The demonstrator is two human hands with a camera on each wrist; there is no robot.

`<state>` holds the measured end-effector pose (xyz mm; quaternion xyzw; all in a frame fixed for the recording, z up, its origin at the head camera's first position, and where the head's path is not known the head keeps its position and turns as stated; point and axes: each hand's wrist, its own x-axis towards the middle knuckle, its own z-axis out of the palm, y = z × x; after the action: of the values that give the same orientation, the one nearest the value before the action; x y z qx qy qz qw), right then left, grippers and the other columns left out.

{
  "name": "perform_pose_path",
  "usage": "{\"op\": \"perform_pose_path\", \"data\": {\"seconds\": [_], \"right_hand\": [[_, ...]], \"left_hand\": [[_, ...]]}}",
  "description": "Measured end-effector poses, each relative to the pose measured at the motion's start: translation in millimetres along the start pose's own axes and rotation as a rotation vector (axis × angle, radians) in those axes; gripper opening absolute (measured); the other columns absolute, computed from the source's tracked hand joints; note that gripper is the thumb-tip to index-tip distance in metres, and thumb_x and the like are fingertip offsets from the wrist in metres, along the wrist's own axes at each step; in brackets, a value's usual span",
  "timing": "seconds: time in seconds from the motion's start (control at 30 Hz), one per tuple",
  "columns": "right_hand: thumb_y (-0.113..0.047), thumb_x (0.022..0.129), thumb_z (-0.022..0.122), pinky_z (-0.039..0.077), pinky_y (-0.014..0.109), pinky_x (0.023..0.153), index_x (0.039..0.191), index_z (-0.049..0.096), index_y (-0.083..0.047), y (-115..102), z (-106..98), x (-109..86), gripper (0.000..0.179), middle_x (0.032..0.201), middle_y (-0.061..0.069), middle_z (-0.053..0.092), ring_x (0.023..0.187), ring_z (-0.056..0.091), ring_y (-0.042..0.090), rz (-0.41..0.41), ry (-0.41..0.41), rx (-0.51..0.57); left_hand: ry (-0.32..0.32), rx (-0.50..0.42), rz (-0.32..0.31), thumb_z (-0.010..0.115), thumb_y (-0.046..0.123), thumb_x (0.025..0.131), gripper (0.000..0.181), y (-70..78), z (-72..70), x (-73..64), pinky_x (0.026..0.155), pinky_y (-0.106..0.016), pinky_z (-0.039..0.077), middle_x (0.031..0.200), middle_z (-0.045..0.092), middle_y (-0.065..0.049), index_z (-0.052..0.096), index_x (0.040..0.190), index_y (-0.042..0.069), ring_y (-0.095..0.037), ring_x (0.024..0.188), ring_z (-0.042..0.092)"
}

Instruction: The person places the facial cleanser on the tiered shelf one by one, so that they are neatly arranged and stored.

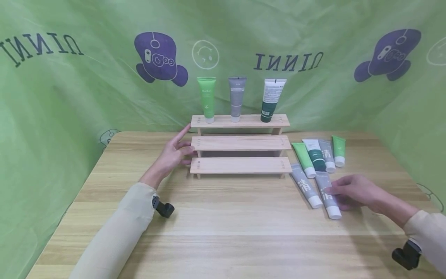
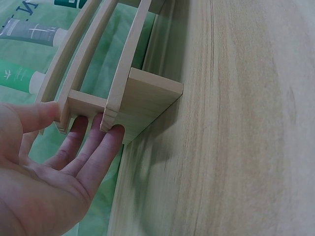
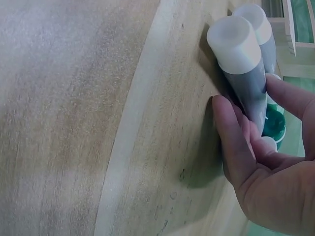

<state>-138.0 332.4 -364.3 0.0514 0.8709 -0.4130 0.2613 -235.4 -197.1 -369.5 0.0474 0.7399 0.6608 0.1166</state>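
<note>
A three-tier wooden display stand is on the table. My left hand touches its left end with spread fingertips, which meet the ends of the tiers in the left wrist view. On the top tier, a green tube, a grey tube and a white and dark green tube stand upright on their caps. My right hand pinches a grey squeeze tube with a white cap between thumb and fingers. In the right wrist view that tube slants, its cap end lifted off the table.
Beside the held tube lies another grey tube. Behind it are a green tube, a white and dark green tube, a grey tube and a small green tube. A green printed curtain hangs around the wooden table.
</note>
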Motion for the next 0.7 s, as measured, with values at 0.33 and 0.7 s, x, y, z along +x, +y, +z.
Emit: {"op": "perform_pose_path", "data": {"seconds": [0.33,0.7], "right_hand": [[-0.022,0.095,0.069,0.059,0.032,0.064,0.12,0.057,0.015,0.0,-0.8,-2.1,0.046,0.091,0.008,0.065,0.079,0.063,0.02,-0.014,0.0,-0.003],[-0.02,0.096,0.068,0.06,0.033,0.067,0.131,0.045,0.021,1.8,-1.0,-4.5,0.058,0.099,0.011,0.065,0.084,0.063,0.021,-0.017,0.001,0.003]], "left_hand": [[0.001,-0.001,-0.007,0.054,-0.001,0.099,0.083,1.1,0.0,-0.9,0.094,-0.053,0.056,0.145,0.04,-0.026,0.021,0.158,0.046,-0.044,0.124,0.053],[0.001,-0.001,-0.012,0.055,-0.001,0.099,0.083,1.1,1.5,-1.8,0.092,-0.052,0.057,0.145,0.04,-0.025,0.021,0.158,0.046,-0.044,0.125,0.052]]}}
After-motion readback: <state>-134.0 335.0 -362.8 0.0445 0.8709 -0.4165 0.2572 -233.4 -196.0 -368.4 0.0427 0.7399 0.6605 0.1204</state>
